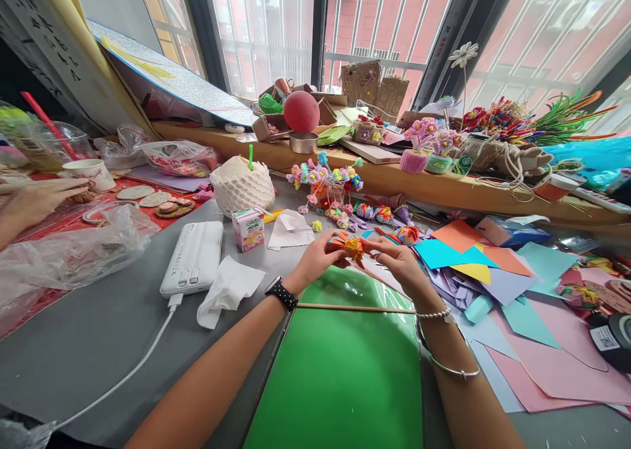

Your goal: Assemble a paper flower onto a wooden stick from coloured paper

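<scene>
Between my two hands is a small folded-paper flower (353, 246) in orange and yellow, held above the far part of a shiny green board (340, 377). My left hand (318, 259), with a black watch strap at the wrist, is closed on its left side. My right hand (397, 261) pinches it from the right; some fingertips are hidden behind the paper. A thin wooden stick (355, 308) lies across the board below my hands. Just beyond them, several rolled, multicoloured paper pieces (383, 213) rest on the table.
Loose coloured paper (513, 291) covers the right side. Left are a white power bank (192, 257) with a cable, crumpled tissue (231, 291), a small drink carton (248, 229) and a netted coconut (243, 186). Another person's hand (44, 202) is at far left. Crafts line the sill.
</scene>
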The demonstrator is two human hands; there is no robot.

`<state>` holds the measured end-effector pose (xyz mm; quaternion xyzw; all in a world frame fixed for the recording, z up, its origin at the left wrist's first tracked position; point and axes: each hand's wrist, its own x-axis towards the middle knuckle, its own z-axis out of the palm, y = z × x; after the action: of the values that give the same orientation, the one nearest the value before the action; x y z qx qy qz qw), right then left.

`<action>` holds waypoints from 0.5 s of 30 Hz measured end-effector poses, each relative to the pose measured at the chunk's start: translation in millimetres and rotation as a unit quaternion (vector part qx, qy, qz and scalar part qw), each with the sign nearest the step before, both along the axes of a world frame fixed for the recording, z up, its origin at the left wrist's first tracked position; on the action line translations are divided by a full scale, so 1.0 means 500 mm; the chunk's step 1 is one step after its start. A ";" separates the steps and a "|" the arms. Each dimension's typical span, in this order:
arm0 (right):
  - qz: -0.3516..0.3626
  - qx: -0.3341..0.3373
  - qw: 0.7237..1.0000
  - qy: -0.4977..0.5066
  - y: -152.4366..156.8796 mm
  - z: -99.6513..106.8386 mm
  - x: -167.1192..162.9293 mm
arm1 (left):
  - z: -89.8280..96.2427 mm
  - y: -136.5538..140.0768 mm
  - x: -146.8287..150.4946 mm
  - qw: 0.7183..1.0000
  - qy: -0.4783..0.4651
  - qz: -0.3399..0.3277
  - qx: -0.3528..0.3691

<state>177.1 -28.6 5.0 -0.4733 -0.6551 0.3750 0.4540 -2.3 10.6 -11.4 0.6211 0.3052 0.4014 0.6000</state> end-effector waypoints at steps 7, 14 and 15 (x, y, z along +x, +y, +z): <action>-0.016 0.031 0.998 -0.058 0.009 -0.009 -0.005 | -0.004 0.003 -0.003 1.000 0.014 0.011 0.016; -0.060 0.048 0.994 -0.082 0.007 -0.005 0.004 | 0.013 0.004 -0.004 0.999 0.043 -0.022 -0.014; -0.084 0.056 0.992 -0.081 0.007 -0.004 0.005 | 0.017 0.005 -0.005 0.998 0.048 -0.033 -0.017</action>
<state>179.8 -25.2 2.8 -0.5291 -0.6676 0.2591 0.4552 -4.9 12.9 -3.0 0.6391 0.3199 0.3461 0.6078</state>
